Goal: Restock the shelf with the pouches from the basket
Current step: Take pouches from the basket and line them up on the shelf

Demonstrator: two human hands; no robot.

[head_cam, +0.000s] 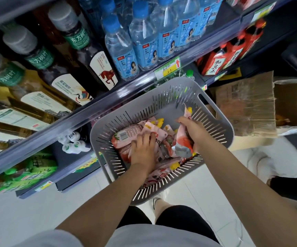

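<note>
A grey slotted plastic basket [144, 107] sits low in front of the shelves, holding several pink and red pouches [124, 138] with yellow corners. My left hand [143, 150] reaches into the basket, its fingers curled over a pouch in the pile. My right hand [192, 131] grips a bunch of pouches [181, 145] at the basket's right side, lifted slightly and standing up above the rest. The shelf [83, 113] with its clear front rail runs diagonally just left of the basket.
Dark tea bottles [69, 38] and blue-capped water bottles [144, 38] fill the upper shelves. Small white bottles [72, 141] and green packs [19, 175] sit on lower shelves. An open cardboard box [247, 104] stands right of the basket. My legs show below on the white tiled floor.
</note>
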